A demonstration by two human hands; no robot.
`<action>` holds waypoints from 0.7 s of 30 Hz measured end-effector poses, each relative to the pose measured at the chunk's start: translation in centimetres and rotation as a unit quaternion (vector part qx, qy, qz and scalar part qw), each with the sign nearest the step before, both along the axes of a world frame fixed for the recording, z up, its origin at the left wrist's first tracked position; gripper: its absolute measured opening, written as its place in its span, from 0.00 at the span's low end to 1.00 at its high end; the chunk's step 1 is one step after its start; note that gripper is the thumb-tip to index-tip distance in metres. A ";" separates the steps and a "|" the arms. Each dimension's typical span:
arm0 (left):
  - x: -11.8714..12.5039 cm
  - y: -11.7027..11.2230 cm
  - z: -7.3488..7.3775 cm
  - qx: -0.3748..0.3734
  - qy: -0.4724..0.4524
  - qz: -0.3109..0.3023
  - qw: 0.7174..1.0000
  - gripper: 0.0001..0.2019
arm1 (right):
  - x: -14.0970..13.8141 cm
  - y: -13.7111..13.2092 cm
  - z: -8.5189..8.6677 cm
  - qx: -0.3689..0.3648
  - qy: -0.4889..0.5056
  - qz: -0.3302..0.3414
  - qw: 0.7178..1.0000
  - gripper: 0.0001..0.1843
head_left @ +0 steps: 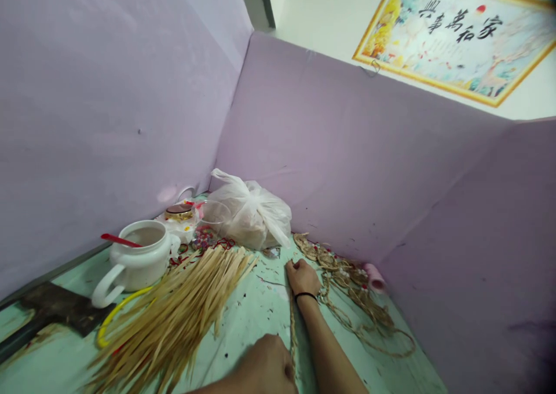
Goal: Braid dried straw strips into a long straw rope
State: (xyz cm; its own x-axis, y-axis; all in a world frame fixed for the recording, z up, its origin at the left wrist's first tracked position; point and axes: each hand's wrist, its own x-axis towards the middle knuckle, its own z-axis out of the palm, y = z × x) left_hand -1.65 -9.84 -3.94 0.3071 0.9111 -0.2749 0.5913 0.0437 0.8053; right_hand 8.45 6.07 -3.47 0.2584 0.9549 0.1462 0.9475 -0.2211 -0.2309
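Head view: our left hand [266,364] has its fingers curled round a twisted straw cord [293,327]; our right hand's [304,281] fingers grip it farther off, beside loose straw strips [182,310].

Black characters [490,28] mark a framed picture [456,66]; read right to left: 家和萬事興. Fainter marks [447,47] beneath are illegible.

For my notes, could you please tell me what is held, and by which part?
A cord: right hand at its far visible end, left hand nearer the camera.
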 end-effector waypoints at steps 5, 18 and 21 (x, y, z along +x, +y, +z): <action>0.2 0.3 -0.1 -0.005 -0.003 -0.004 1.000 0.14 | 0.3 -0.2 -0.4 0.015 0.016 0.012 1.000 0.20; 0.7 0.1 0.3 -0.016 0.019 0.043 0.999 0.13 | 0.0 0.3 -0.3 0.018 0.032 0.002 0.999 0.22; 0.7 -0.1 1.4 -0.022 0.021 0.058 0.998 0.12 | 0.1 0.3 -0.4 0.018 0.044 -0.004 0.999 0.22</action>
State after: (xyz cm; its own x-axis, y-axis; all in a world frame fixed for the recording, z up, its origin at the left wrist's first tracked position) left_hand -0.91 -9.97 -2.59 0.1867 0.9271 -0.3251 0.6136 0.1484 0.7756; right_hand 8.60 6.33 -3.84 0.2794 0.9471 0.1578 0.9216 -0.2184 -0.3209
